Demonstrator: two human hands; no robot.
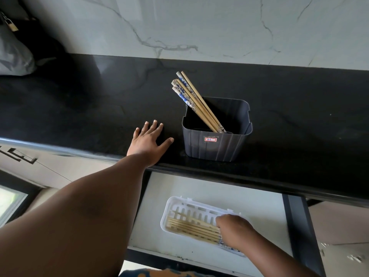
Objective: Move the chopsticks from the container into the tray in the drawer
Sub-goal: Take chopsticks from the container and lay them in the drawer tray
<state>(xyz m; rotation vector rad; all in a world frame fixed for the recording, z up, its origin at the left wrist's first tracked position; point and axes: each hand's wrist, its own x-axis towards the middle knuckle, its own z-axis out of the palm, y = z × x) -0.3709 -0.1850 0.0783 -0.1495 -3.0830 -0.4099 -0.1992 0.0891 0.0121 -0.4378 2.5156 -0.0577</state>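
Note:
A dark grey plastic container (pixel 216 145) stands on the black countertop, with several wooden chopsticks (pixel 194 100), some blue-patterned, leaning out to its upper left. Below, in the open drawer, a white slotted tray (pixel 175 204) holds several chopsticks (pixel 192 228) lying side by side. My right hand (pixel 234 229) is down in the tray over their right ends, fingers curled on them; whether it still grips them is hidden. My left hand (pixel 148 141) lies flat and open on the counter, just left of the container.
The black countertop (pixel 79 106) runs across the view under a marbled white wall. A grey bag (pixel 14 54) lies at the far left. The white-floored drawer (pixel 259 212) has a dark right side rail.

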